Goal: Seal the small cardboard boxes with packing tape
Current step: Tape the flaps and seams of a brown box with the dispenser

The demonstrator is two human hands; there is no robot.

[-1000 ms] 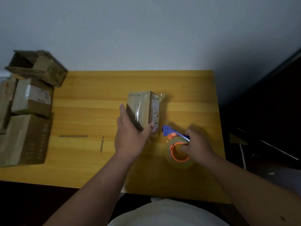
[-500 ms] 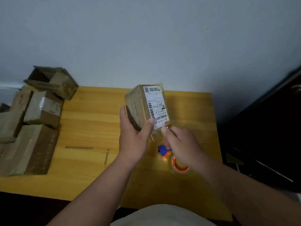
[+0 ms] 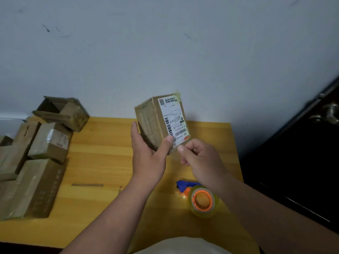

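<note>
- The small cardboard box [image 3: 156, 123] is held up above the wooden table [image 3: 102, 162], standing on end and tilted, its white shipping label [image 3: 174, 120] turned toward the camera.
- The left hand [image 3: 146, 158] grips the box's lower end, thumb on the label face and fingers wrapped round the far side at 9 o'clock.
- The right hand [image 3: 200, 156] sits just beside the box's lower corner at 5 o'clock, fingers curled and thumb meeting forefinger; whether it pinches a tape end or only the corner cannot be told.
- The tape dispenser [image 3: 200, 198], with its clear roll, orange core and blue handle, lies on the table at 5 o'clock from the box, held by neither hand.
- To do this step well, the person would likely hold the box steady with the left hand, press any loose tape flat along the edge, then check each seam before setting the box down.
- The underside of the box and its far face are hidden, so how much is already sealed is unclear.
- Clear tape is hard to make out on the cardboard; only a pale scrap shows at the top corner.
- The stack of other boxes [image 3: 36, 154] at 9 o'clock is cut off by the frame's left edge.
</note>
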